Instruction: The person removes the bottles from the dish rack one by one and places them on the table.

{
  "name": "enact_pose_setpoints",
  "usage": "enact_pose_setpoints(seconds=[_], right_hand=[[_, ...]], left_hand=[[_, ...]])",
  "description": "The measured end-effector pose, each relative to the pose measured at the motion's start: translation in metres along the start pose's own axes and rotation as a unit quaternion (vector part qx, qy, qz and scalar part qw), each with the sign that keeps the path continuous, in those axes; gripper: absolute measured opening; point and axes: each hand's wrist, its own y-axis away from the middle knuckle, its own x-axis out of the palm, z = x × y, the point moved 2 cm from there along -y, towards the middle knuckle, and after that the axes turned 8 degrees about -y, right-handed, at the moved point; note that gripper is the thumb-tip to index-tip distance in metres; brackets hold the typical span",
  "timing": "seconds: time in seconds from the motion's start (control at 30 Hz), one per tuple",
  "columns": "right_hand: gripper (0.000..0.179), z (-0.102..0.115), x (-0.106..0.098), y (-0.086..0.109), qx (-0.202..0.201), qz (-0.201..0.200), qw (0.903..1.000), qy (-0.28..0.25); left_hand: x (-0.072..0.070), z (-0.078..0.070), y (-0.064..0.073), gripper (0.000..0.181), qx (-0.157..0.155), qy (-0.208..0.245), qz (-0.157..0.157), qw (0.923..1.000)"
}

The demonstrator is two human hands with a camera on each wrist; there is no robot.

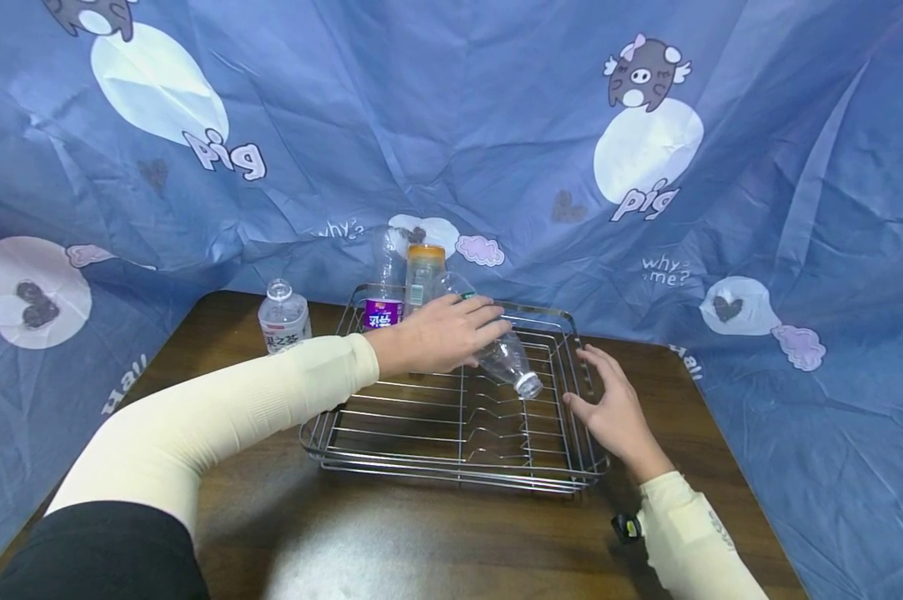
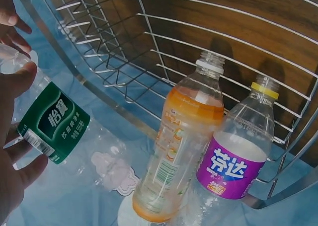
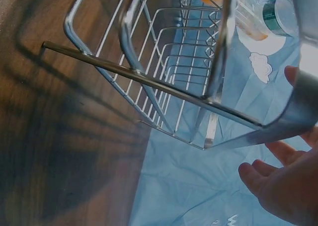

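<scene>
My left hand [image 1: 447, 332] holds a clear plastic water bottle [image 1: 505, 357] around its middle, over the back of a wire dish rack [image 1: 421, 475]. The bottle slants, its neck toward the lower right in the head view. Its green label [image 2: 57, 119] shows between fingers and thumb in the left wrist view. Beside the rack's right rim is my right hand [image 1: 618, 412], fingers spread and thumb reaching over the rim. An orange-topped clear bottle [image 2: 181, 136] and a clear bottle with a purple label [image 2: 231, 166] stand side by side at the rack's back left.
Left of the rack, another clear bottle with a white label [image 1: 284, 317] stands on the brown wooden table [image 1: 331, 542]. A blue patterned cloth [image 1: 436, 108] hangs behind and around the table. Wavy wire dividers [image 1: 489, 421] run through the rack's right part.
</scene>
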Motion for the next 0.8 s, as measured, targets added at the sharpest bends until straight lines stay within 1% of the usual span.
enact_pose_setpoints(seconds=[0.17,0.4,0.67,0.8], right_hand=[[0.067,0.003,-0.001,-0.001,-0.011,-0.001,0.9999,0.000],[0.070,0.009,-0.003,-0.002,-0.019,-0.003,0.9998,-0.007],[0.078,0.015,-0.004,-0.005,-0.031,-0.001,0.9993,-0.021],[0.080,0.017,-0.004,-0.006,-0.037,-0.003,0.9990,-0.026]], left_hand=[[0.000,0.000,0.001,0.075,-0.005,0.018,-0.014,0.9997],[-0.001,0.000,0.001,0.075,-0.011,0.035,-0.018,0.9992],[-0.002,0.000,0.004,0.076,-0.025,0.078,-0.030,0.9962],[-0.003,0.000,0.005,0.076,-0.035,0.107,-0.033,0.9931]])
